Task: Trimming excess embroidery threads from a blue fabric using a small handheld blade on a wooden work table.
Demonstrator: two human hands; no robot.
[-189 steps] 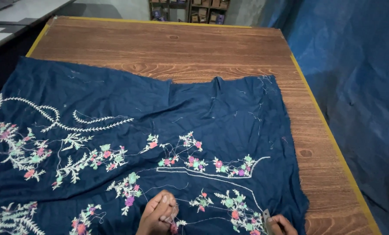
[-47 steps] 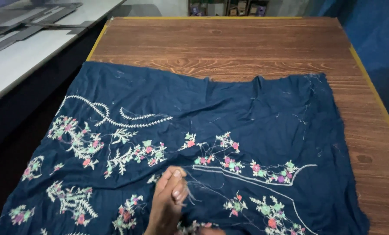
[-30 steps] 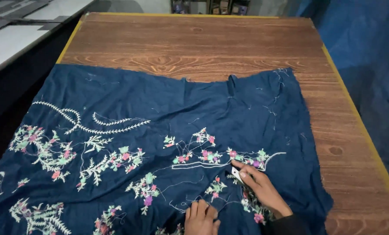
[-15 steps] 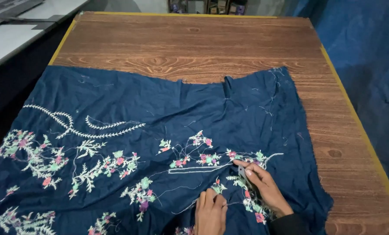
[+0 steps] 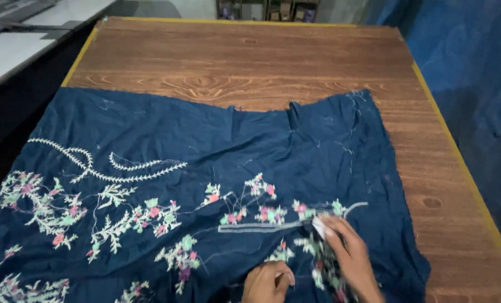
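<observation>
A dark blue cloth (image 5: 217,168) with pink, green and white flower embroidery lies spread over a wooden table (image 5: 250,62). My right hand (image 5: 348,258) rests on the cloth near its right part and pinches a small pale tool (image 5: 319,227) at the end of a white stitched line (image 5: 262,226). My left hand (image 5: 268,280) sits at the bottom edge of the view, fingers curled, pressing the cloth just left of the right hand. Loose threads lie scattered over the fabric.
The table has a yellow rim (image 5: 458,157) along its right side. Blue sheeting (image 5: 475,84) hangs to the right. A grey-white counter (image 5: 20,39) runs along the left, and shelves (image 5: 262,8) stand behind the table's far end.
My right hand has come onto the embroidery from the lower right and now sits at the stitched line. My left hand has drawn back toward the bottom edge. The view has shifted slightly.
</observation>
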